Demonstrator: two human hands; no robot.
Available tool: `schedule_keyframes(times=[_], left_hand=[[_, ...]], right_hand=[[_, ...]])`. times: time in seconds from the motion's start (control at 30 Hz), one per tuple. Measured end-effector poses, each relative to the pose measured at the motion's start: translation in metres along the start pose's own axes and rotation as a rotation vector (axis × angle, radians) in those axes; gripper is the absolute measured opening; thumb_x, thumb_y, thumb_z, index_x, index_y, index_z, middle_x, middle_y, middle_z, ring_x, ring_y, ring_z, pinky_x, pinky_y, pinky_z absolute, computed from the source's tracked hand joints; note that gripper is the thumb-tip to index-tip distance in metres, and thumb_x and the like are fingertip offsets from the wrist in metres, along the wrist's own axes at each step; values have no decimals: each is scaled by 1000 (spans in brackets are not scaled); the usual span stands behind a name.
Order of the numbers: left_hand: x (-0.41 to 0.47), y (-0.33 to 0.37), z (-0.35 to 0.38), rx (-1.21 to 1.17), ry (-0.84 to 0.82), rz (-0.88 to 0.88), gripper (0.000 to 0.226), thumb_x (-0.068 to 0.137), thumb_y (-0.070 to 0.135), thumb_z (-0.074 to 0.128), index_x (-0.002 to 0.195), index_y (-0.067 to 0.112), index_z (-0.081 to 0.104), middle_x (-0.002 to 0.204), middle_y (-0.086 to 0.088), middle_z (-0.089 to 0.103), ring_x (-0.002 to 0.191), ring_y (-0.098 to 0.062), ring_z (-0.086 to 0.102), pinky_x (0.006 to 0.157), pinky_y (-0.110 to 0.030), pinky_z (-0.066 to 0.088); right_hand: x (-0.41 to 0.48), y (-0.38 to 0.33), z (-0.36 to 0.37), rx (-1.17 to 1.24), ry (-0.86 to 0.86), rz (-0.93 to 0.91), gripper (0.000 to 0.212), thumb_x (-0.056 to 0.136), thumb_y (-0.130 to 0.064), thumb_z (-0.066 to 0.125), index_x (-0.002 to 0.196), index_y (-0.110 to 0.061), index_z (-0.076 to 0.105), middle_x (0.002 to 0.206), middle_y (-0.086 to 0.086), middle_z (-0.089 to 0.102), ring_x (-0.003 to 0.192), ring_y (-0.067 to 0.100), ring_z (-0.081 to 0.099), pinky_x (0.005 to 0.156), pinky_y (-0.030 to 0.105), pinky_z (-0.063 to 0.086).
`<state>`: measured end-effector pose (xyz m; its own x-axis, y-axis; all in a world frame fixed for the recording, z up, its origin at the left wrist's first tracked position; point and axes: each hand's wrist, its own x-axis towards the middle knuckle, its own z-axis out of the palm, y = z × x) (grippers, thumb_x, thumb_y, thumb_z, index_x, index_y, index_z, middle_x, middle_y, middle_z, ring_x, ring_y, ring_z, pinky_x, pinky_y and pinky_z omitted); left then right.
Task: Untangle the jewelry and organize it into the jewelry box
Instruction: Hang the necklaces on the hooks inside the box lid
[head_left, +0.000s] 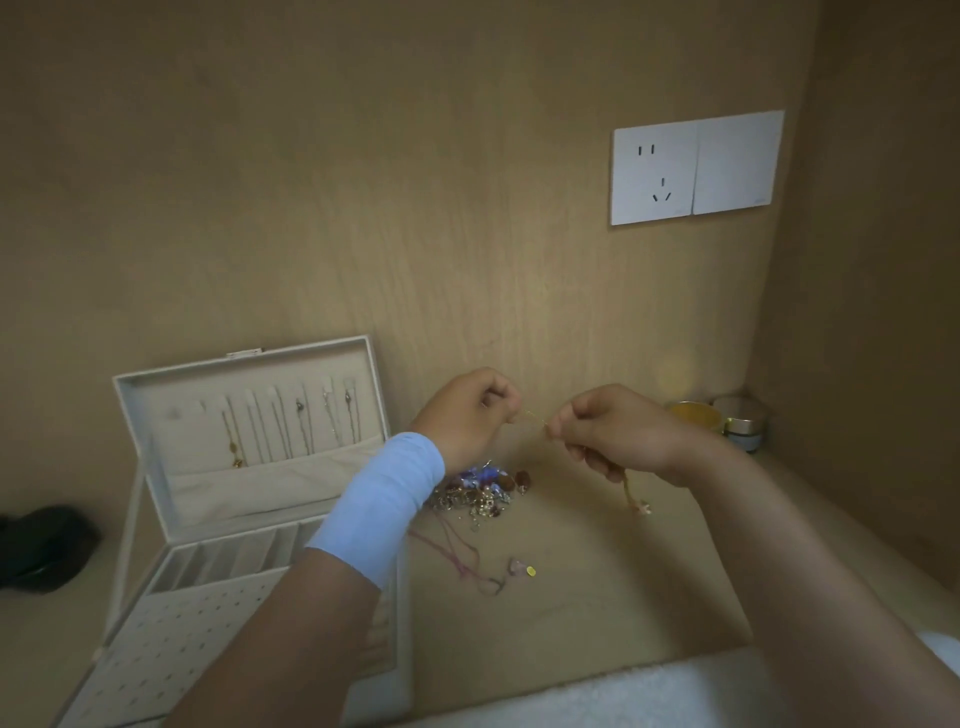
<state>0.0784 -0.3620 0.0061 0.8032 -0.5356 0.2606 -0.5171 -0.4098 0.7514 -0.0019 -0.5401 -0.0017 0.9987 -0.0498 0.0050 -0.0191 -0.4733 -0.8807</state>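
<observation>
Leftmost, a dark object (41, 545) is cut off by the frame edge and cannot be identified. One jewelry box (249, 493) stands open on the wooden surface. Its raised lid carries a row of hanging chains (280, 431), too fine and blurred for a firm count. The left forearm, which wears one pale blue wristband (384, 509), hides part of the box's lower trays. The left hand (467, 410) is closed, its fingertips pinching one end of a thin gold chain (535, 417). The chain runs taut across the short gap to the right hand (613, 431), also closed and pinching it. A loose end with a small pendant (638, 501) hangs below the right hand. Beneath and between the hands, one tangled pile of jewelry (478, 493) lies on the surface just right of the box. Its separate pieces cannot be told apart. One pink cord (457, 556) trails from it toward the viewer, near one small yellow piece (531, 571). Two small jars (743, 421) sit in the right corner, the nearer partly hidden behind the right wrist. One white double wall plate (696, 169) is mounted above.
</observation>
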Motion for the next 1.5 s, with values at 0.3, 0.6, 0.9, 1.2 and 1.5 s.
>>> schedule_keyframes(times=[0.3, 0.6, 0.9, 1.2, 1.5], left_hand=[[-57, 4, -98, 149, 23, 110, 18, 94, 17, 61, 81, 27, 67, 62, 22, 59, 56, 6, 50, 61, -15, 38], [-117, -22, -180, 48, 210, 118, 17, 96, 16, 58, 84, 23, 69, 68, 14, 60, 59, -11, 50, 59, -26, 45], [-150, -65, -225, -198, 279, -18, 21, 99, 11, 50, 85, 14, 65, 69, 7, 57, 57, -8, 50, 56, -19, 45], [-149, -89, -235, -84, 210, -119, 18, 99, 14, 52, 88, 15, 66, 72, 8, 64, 56, -8, 52, 57, -18, 46], [-137, -86, -223, -1, 131, -146, 18, 97, 23, 56, 85, 19, 68, 63, 13, 60, 53, 3, 51, 58, -13, 39]], right_hand=[[-22, -84, 52, 176, -44, -87, 19, 96, -15, 62, 100, 2, 68, 63, 4, 54, 44, 16, 44, 39, 23, 37], [-18, -165, 127, 326, -243, -149, 22, 99, -13, 57, 110, 3, 67, 63, 2, 55, 43, 11, 46, 37, 21, 41], [6, -187, 205, 385, -324, -109, 17, 96, -14, 63, 104, 0, 68, 67, 4, 62, 46, 13, 51, 41, 24, 47], [24, -161, 235, 179, -320, -37, 19, 98, -22, 61, 103, -8, 73, 91, 10, 78, 76, 24, 72, 68, 32, 58], [34, -155, 243, 340, -244, -150, 19, 93, -21, 67, 101, -7, 76, 87, 6, 76, 77, 19, 72, 77, 27, 59]])
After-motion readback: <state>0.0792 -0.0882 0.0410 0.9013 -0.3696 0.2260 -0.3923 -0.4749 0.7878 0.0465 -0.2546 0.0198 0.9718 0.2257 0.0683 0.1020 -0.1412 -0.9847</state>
